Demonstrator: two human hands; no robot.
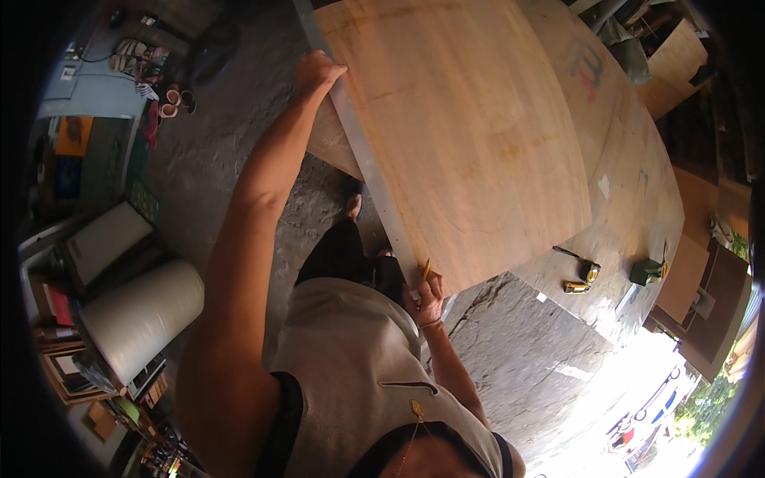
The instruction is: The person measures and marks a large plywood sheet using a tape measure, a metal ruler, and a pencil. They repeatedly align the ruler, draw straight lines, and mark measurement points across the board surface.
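A plywood sheet (470, 119) lies on a larger wooden board (629, 183), with a long metal straightedge (358, 143) along its left edge. My left hand (317, 72) grips the upper part of the straightedge and the sheet's edge. Lower down, my right hand (429, 296) holds a yellow pencil (427, 268) at the straightedge, near the sheet's bottom corner. On the larger board to the right are a yellow tape measure (590, 272) and a dark green tool (644, 272).
Sandals and shoes (166, 99) sit on the concrete floor (207, 135) at upper left. A padded roll (143, 319) and stacked frames crowd the lower left. More wooden panels (709, 303) stand at the right. My legs are under the sheet's edge.
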